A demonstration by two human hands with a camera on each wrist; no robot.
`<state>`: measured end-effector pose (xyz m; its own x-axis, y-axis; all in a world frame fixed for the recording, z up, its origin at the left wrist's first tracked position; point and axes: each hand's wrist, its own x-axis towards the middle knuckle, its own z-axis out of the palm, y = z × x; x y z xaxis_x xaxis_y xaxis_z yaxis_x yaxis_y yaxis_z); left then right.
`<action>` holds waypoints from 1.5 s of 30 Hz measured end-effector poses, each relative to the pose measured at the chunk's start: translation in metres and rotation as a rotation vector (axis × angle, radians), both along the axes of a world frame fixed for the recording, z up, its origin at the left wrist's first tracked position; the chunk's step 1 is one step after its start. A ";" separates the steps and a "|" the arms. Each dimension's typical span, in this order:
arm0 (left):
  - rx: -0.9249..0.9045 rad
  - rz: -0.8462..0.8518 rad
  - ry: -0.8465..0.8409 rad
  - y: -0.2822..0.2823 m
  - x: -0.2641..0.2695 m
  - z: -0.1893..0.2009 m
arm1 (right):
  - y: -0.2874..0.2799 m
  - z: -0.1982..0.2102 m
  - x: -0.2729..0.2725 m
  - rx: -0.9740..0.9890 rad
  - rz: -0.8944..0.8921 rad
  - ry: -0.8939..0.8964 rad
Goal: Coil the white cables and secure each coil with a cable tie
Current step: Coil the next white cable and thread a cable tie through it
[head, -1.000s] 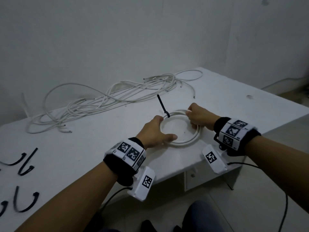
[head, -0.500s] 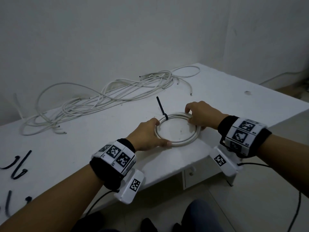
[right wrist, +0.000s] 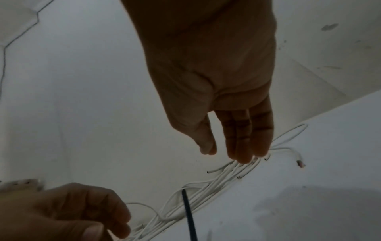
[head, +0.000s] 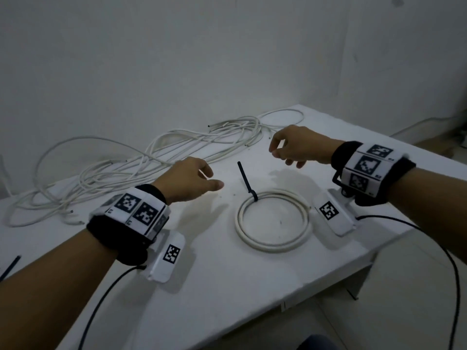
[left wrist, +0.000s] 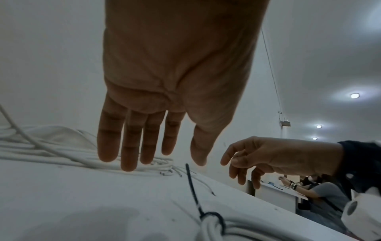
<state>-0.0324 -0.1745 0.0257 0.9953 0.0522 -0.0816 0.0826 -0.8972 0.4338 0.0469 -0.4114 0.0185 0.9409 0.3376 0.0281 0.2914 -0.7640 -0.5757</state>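
A coiled white cable (head: 274,221) lies flat on the white table (head: 227,286), bound at its far left side by a black cable tie (head: 246,181) whose tail sticks up. The same tie (left wrist: 192,187) shows in the left wrist view and as a dark strip (right wrist: 188,215) in the right wrist view. My left hand (head: 194,178) hovers left of the coil, fingers relaxed, holding nothing. My right hand (head: 290,147) hovers beyond the coil, fingers loosely bent and empty. A tangle of loose white cables (head: 141,162) lies along the back of the table.
A black cable tie (head: 10,266) pokes in at the left edge of the table. The table's front edge runs close below the coil. A wall stands right behind the table. People sit at another desk (left wrist: 309,190) far right in the left wrist view.
Both hands have let go of the tied coil and lifted away, the left to the left, the right toward the loose cables. The coil stays flat on the table.
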 end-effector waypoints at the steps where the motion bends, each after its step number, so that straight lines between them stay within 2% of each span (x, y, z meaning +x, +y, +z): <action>1: 0.017 0.003 -0.007 0.008 0.007 0.001 | 0.007 0.001 0.011 -0.014 0.025 -0.007; 4: 0.076 0.010 -0.027 0.032 0.030 0.000 | 0.031 -0.002 0.051 -0.118 0.088 -0.033; 9: 0.092 0.042 -0.021 0.077 0.061 -0.015 | 0.077 -0.018 0.120 -0.505 0.223 -0.232; 13: 0.127 0.067 -0.021 0.101 0.070 -0.024 | 0.100 -0.022 0.144 -0.881 0.261 -0.170; 15: 0.140 0.081 -0.013 0.110 0.070 -0.025 | 0.105 -0.025 0.146 -0.921 0.300 -0.103; 18: 0.115 0.121 -0.015 0.117 0.063 -0.022 | 0.103 -0.018 0.139 -0.742 0.338 -0.135; 21: 0.067 0.141 -0.059 0.112 0.053 -0.010 | 0.091 0.013 0.116 -0.508 0.313 -0.205; 29: -0.051 0.109 -0.415 0.069 0.019 0.037 | 0.073 0.110 0.031 -0.098 0.332 -0.520; 35: -0.291 0.146 -0.649 0.047 0.003 0.067 | 0.050 0.141 -0.020 0.069 0.289 -0.550; 37: -0.351 0.163 -0.696 0.044 -0.004 0.078 | 0.033 0.138 -0.026 0.122 0.238 -0.509; 38: -0.379 0.169 -0.709 0.045 -0.006 0.084 | 0.022 0.135 -0.027 0.214 0.226 -0.422; 41: -0.452 0.147 -0.713 0.046 -0.014 0.101 | -0.001 0.119 -0.034 0.619 0.206 -0.145; 45: -0.618 0.034 -0.650 0.031 -0.031 0.112 | 0.002 0.113 -0.054 1.133 0.069 -0.093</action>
<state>-0.0630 -0.1430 0.1378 0.8533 0.2158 0.4747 -0.3261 -0.4895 0.8087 -0.0070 -0.4090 0.1317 0.8997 0.1243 0.4185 0.3902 0.2009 -0.8985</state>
